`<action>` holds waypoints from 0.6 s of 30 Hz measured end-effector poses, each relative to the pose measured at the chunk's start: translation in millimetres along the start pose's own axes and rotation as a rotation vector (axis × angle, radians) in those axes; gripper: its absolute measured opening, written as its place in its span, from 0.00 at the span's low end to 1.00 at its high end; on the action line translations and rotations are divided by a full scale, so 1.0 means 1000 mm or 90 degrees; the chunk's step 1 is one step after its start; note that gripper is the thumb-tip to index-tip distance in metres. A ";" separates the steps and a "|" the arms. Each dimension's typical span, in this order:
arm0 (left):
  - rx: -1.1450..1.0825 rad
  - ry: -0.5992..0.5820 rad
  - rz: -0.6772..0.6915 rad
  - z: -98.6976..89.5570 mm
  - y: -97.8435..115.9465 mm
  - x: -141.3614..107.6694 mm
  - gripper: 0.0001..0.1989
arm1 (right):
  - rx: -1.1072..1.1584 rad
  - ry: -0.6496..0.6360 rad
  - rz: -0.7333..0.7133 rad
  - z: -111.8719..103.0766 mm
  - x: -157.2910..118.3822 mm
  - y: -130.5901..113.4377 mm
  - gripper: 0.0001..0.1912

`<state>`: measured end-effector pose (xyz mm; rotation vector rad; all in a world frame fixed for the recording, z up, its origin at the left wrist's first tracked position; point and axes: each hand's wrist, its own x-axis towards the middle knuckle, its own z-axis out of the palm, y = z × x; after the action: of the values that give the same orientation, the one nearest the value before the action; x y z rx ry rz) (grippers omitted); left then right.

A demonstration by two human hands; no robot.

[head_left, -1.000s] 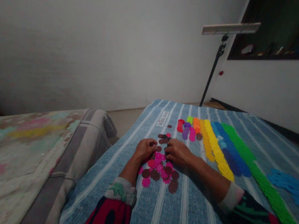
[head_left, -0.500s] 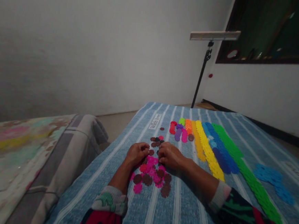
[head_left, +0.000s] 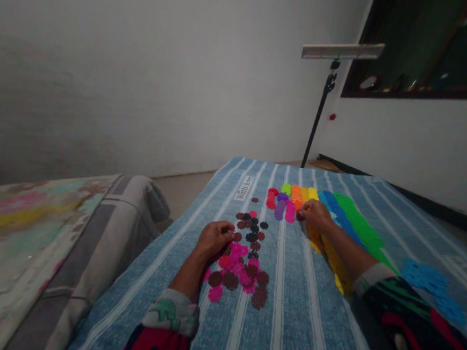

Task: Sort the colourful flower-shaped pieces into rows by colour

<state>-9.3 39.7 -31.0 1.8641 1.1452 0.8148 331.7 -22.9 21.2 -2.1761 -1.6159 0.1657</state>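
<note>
Small flat notched discs in pink, brown, red and black lie on the striped cloth. My left hand (head_left: pixel 214 239) rests at the left edge of the loose pink discs (head_left: pixel 236 252), fingers pinched; whatever is between them is hidden. Several black discs (head_left: pixel 252 237) and brown discs (head_left: pixel 230 281) lie around the pink ones. My right hand (head_left: pixel 318 218) reaches farther out, its closed fingertips on a brown disc (head_left: pixel 299 216) at the near end of the sorted rows. Beside it are a pink row (head_left: pixel 290 212), a purple row (head_left: pixel 280 208) and red discs (head_left: pixel 272 198).
Long overlapping rows in yellow (head_left: pixel 342 280), blue (head_left: pixel 345 224) and green (head_left: pixel 361 225) run along the right, with light-blue discs (head_left: pixel 431 285) beyond. The striped cloth (head_left: pixel 169 278) covers the table. At left stands another covered surface (head_left: pixel 69 259); a lamp stand (head_left: pixel 318 117) rises behind.
My right hand has moved right and away from me, from the loose discs to the brown disc by the rows, uncovering several black discs. My left hand has stayed in place.
</note>
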 end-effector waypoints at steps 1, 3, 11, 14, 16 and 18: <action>0.000 0.000 0.001 0.000 -0.002 0.001 0.14 | -0.005 0.000 0.013 0.000 0.002 0.004 0.09; -0.002 0.000 0.004 0.000 -0.004 0.002 0.14 | -0.012 -0.005 0.026 0.002 0.004 0.009 0.09; 0.003 0.002 -0.010 -0.001 0.000 0.000 0.14 | -0.044 -0.039 0.023 0.008 0.005 0.010 0.14; -0.010 0.000 -0.009 -0.001 0.004 -0.002 0.13 | -0.061 -0.049 0.008 0.008 0.003 0.009 0.14; -0.017 0.002 -0.009 -0.001 0.005 -0.003 0.13 | -0.071 -0.049 -0.008 0.009 0.000 0.007 0.15; -0.018 0.004 -0.007 0.000 0.006 -0.004 0.13 | -0.080 -0.043 -0.032 0.010 -0.003 0.002 0.14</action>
<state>-8.5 34.9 -26.1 1.8311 1.1415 0.8280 329.3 -23.9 11.1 -2.2426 -1.7601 0.1266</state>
